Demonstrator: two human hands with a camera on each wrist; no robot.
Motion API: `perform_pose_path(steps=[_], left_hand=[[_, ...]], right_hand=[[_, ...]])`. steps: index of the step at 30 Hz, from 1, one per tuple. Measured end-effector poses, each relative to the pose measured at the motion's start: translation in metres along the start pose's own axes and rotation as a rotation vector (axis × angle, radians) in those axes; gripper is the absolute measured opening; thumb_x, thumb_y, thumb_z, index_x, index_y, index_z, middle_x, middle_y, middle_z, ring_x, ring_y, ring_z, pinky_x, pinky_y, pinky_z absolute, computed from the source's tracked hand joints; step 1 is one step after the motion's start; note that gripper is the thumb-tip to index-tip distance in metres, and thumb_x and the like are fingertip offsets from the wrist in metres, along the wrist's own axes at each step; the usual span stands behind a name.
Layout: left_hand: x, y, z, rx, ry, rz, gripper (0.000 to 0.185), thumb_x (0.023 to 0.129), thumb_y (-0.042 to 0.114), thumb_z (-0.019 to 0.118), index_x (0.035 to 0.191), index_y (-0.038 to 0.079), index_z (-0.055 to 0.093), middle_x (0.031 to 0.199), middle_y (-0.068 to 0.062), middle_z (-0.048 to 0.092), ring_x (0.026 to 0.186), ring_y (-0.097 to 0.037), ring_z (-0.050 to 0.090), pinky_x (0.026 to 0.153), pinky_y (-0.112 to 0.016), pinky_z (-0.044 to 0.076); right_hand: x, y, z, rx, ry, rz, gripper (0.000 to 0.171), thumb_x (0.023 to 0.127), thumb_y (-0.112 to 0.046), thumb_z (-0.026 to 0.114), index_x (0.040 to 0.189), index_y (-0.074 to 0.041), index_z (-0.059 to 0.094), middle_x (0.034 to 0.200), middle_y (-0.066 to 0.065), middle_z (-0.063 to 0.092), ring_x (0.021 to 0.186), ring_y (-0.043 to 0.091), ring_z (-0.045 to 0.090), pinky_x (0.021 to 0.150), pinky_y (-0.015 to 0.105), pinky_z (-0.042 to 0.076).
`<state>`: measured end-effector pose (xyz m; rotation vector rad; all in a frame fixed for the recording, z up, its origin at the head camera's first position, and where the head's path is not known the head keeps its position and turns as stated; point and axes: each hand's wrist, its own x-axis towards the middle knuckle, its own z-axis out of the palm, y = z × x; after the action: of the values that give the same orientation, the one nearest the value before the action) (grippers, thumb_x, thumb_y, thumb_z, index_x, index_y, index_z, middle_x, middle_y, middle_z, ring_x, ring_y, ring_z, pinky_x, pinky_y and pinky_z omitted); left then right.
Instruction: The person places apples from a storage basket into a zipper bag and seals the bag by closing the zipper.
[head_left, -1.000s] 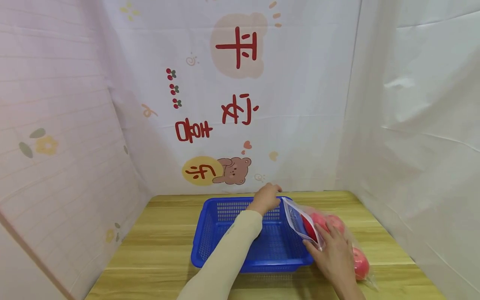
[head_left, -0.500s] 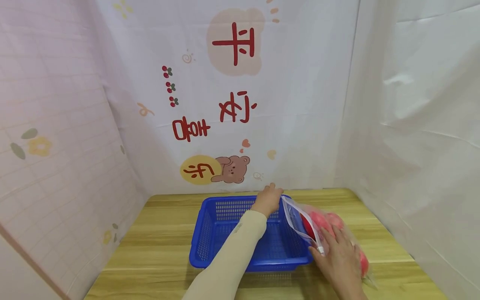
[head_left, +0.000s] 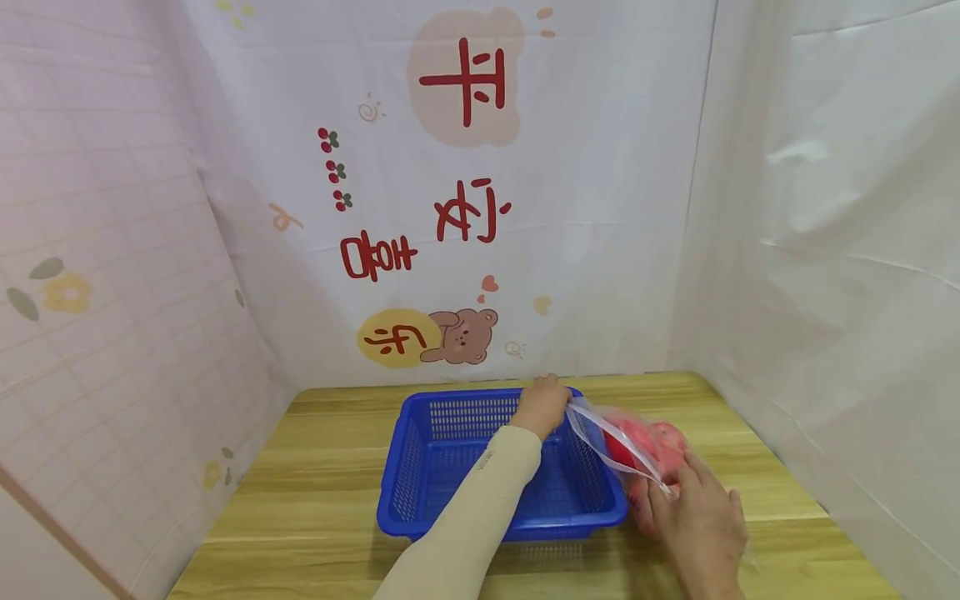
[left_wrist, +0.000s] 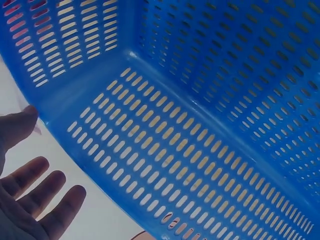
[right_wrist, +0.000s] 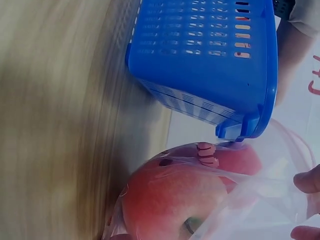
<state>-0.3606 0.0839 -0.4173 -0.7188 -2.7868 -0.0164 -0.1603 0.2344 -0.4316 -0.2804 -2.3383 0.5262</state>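
Since a second ago our right hand (head_left: 701, 521) has slid nearer us along the zip bag (head_left: 637, 450) of apples (right_wrist: 172, 200), pinching its strip; our left hand (head_left: 543, 404) pinches the far corner beside the blue basket (head_left: 450, 500). If either pinch slips, we judge the apples could tumble onto the table (head_left: 315, 500).

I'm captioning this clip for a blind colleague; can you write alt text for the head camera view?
A person's left hand pinches one end of a clear zip bag's opening at the far right corner of an empty blue plastic basket, while the right hand holds the bag's near end. Red apples show through the bag, on a wooden table with white curtains behind.
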Motion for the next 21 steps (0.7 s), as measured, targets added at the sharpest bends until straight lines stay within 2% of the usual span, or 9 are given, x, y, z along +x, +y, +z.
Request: perform_pose_path(steps=[4, 11, 17, 21], left_hand=[[0.001, 0.002, 0.006, 0.007, 0.008, -0.005, 0.027, 0.094, 0.013, 0.065, 0.109, 0.032, 0.077, 0.119, -0.002, 0.065, 0.107, -0.022, 0.062, 0.073, -0.039, 0.057], [0.004, 0.005, 0.01, 0.039, 0.062, 0.005, 0.02, 0.096, 0.02, 0.064, 0.1, 0.032, 0.079, 0.101, 0.001, 0.066, 0.094, -0.019, 0.064, 0.068, -0.036, 0.057], [0.008, 0.009, -0.003, -0.043, 0.114, 0.017, 0.015, 0.097, 0.031, 0.065, 0.099, 0.026, 0.078, 0.096, 0.002, 0.064, 0.089, -0.017, 0.063, 0.07, -0.034, 0.055], [0.012, 0.013, -0.018, -0.089, 0.101, 0.024, 0.016, 0.1, 0.03, 0.062, 0.102, 0.024, 0.077, 0.094, 0.003, 0.062, 0.087, -0.015, 0.06, 0.067, -0.032, 0.054]], right_hand=[[0.0, 0.001, 0.001, 0.026, 0.086, -0.025, 0.017, 0.072, -0.017, 0.081, 0.077, -0.007, 0.068, 0.123, 0.02, 0.065, 0.105, 0.042, 0.063, 0.097, 0.07, 0.033], [0.001, 0.002, 0.0, 0.026, 0.148, -0.085, 0.018, 0.07, -0.016, 0.082, 0.076, -0.006, 0.068, 0.117, 0.019, 0.068, 0.094, 0.045, 0.065, 0.092, 0.068, 0.037], [0.011, 0.01, -0.008, 0.03, 0.213, -0.15, 0.02, 0.07, -0.014, 0.081, 0.079, -0.001, 0.07, 0.108, 0.02, 0.071, 0.08, 0.046, 0.065, 0.076, 0.059, 0.042], [0.024, 0.015, -0.02, 0.049, 0.237, -0.108, 0.015, 0.074, -0.015, 0.079, 0.08, -0.003, 0.072, 0.106, 0.017, 0.072, 0.075, 0.046, 0.063, 0.058, 0.054, 0.043]])
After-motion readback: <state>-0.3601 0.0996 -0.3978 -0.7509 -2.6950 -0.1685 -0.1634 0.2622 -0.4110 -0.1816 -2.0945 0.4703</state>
